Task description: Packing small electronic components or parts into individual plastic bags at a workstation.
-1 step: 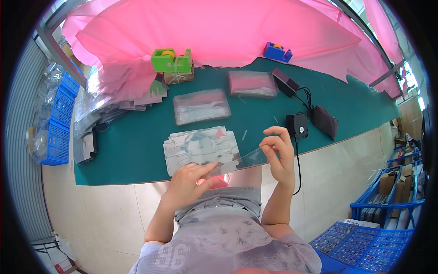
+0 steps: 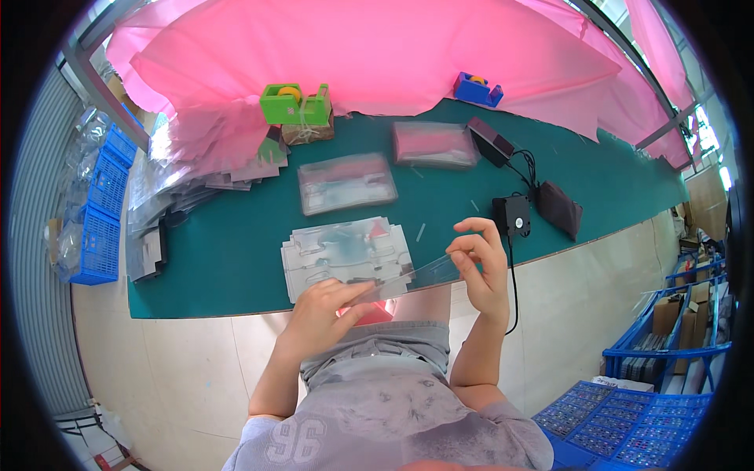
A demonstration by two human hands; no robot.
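A thin clear plastic sheet (image 2: 428, 275), seen almost edge-on, stretches between my two hands at the table's front edge. The fingers of my left hand (image 2: 318, 318) are closed on its left end, index finger along it and thumb below. At the other end, my right hand (image 2: 481, 263) pinches a corner between thumb and fingertips. Just beyond my left hand lies a stack of clear flat plastic pieces (image 2: 345, 247) with cut-out outlines and stepped edges. Farther back are two more piles, a stack of clear sheets (image 2: 348, 184) and another clear stack (image 2: 434, 145).
Toward the back of the green table (image 2: 251, 267) stand a green tape dispenser (image 2: 294, 104) and a blue one (image 2: 477, 90). Loose clear sheets (image 2: 196, 157) heap up at left. A black box with cable (image 2: 512, 216) and a dark pouch (image 2: 559, 210) lie at right.
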